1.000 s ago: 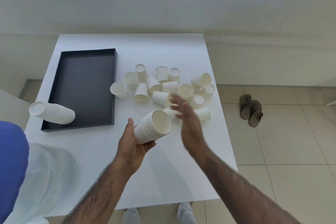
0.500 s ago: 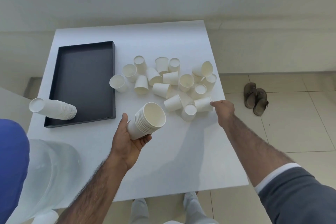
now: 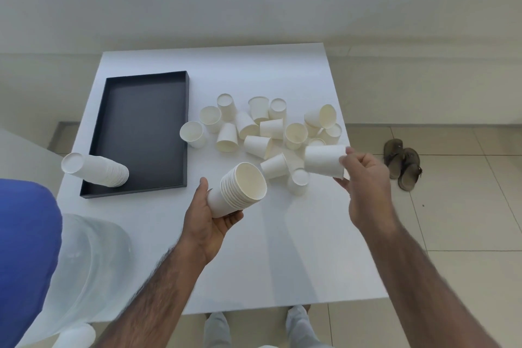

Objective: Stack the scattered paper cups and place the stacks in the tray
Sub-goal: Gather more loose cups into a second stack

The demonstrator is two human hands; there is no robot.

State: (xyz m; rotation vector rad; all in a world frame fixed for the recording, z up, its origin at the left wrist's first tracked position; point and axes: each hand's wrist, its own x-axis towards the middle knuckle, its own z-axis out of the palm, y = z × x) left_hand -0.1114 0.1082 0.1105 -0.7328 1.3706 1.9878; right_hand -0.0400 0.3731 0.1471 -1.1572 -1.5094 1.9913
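My left hand point(image 3: 210, 223) holds a stack of white paper cups point(image 3: 240, 189) tilted, mouth facing up and right, above the white table point(image 3: 282, 263). My right hand point(image 3: 364, 178) grips a single white paper cup point(image 3: 324, 161) on its side in the air, its base pointing left toward the stack. Several loose cups point(image 3: 265, 130) lie scattered, some upright, some tipped, at the table's middle. A black tray point(image 3: 147, 127) sits on the left. Another cup stack point(image 3: 96, 169) lies on its side across the tray's near left corner.
A clear plastic bottle point(image 3: 84, 268) and a blue shape point(image 3: 25, 248) fill the lower left. A pair of brown sandals point(image 3: 402, 162) lies on the tiled floor right of the table. My feet point(image 3: 296, 322) show under the table's near edge.
My right hand reached to the cups at the right edge, took one and lifted it toward the stack. The left hand kept the stack almost still.
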